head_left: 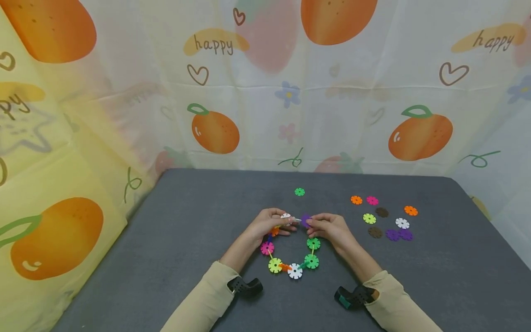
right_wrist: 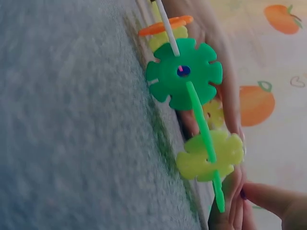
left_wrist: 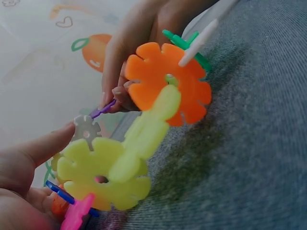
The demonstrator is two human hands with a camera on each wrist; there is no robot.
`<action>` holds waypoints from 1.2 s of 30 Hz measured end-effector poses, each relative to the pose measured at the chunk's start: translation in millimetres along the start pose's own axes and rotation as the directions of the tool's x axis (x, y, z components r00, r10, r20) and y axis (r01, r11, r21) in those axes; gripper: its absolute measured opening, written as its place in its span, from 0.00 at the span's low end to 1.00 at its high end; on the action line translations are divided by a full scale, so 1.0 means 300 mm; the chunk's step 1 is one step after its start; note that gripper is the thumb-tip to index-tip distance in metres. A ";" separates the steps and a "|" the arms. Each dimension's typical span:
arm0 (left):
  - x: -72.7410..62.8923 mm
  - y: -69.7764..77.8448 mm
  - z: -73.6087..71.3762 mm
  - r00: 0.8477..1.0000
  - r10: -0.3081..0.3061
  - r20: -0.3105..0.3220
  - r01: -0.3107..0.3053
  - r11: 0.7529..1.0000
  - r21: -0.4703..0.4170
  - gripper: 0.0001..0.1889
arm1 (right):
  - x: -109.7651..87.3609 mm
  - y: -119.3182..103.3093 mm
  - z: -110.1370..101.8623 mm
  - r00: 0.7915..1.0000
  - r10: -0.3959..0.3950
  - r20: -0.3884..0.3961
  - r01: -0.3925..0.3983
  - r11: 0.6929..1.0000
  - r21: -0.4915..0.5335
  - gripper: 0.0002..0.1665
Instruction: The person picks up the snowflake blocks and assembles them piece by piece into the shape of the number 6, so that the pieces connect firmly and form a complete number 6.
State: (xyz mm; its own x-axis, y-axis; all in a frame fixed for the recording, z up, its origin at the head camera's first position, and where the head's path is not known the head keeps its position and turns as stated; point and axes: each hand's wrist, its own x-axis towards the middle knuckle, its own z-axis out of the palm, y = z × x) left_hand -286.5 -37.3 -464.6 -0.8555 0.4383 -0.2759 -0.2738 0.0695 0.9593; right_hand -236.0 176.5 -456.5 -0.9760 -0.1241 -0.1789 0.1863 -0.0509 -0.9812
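Note:
A chain of colourful notched plastic discs curves in a near ring on the table, with a white disc [head_left: 295, 271] at its near side and a yellow disc [left_wrist: 103, 175] large in the left wrist view. My left hand [head_left: 267, 223] pinches the chain's far left end, thumb against a white disc [left_wrist: 87, 131]. Between thumb and fingertips, my right hand [head_left: 333, 229] holds a purple disc [head_left: 305, 221], its edge meeting the white one. Just below the right hand lies a green disc [head_left: 313, 243] of the chain. The right fingertips cover part of the purple disc.
Loose discs lie at the right, among them an orange disc [head_left: 411, 210], a white disc [head_left: 402, 223] and purple discs [head_left: 392, 235]. One green disc [head_left: 299, 192] sits beyond the hands. A printed curtain [head_left: 257, 115] hangs behind the grey table [head_left: 186, 221].

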 end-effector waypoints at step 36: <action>-0.009 0.031 0.017 0.999 -0.028 0.036 0.032 0.992 -0.122 0.19 | -0.025 -0.069 0.005 0.998 -0.067 -0.006 0.067 0.997 0.048 0.07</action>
State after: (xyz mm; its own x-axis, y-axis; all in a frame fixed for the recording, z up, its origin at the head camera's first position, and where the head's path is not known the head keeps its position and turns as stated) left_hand -284.4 -33.2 -454.7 -0.8311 0.4680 -0.3005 -0.3528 -0.0259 0.9353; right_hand -232.2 176.9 -434.8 -0.9869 -0.1145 -0.1135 0.1258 -0.1069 -0.9863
